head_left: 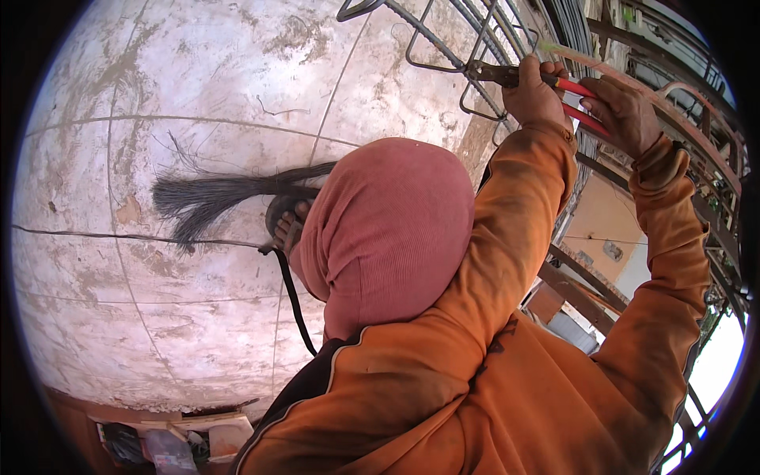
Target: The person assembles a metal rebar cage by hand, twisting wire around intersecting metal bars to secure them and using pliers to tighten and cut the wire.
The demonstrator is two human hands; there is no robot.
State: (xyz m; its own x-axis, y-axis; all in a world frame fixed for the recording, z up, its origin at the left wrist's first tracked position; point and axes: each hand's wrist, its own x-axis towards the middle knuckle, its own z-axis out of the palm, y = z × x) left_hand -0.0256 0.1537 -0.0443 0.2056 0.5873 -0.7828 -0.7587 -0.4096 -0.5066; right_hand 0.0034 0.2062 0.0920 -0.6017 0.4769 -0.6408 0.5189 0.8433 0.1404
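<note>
At the upper right, a pair of pincers with a dark metal head and red handles has its jaws against a rebar cage. The jaws meet a long bar where a bent stirrup crosses it. My right hand is wrapped round the red handles. My left hand is closed on the pincers just behind their head, close to the bars. Any wire in the jaws is too small to make out. A fanned bundle of thin dark wires lies beside my sandalled foot, its other end hidden behind my bent knee.
Grey bars run close together behind the cage. A rusty metal frame stands at the far right. Along the pale, stained floor runs a thin dark cable. A wooden box with bags sits at the lower left.
</note>
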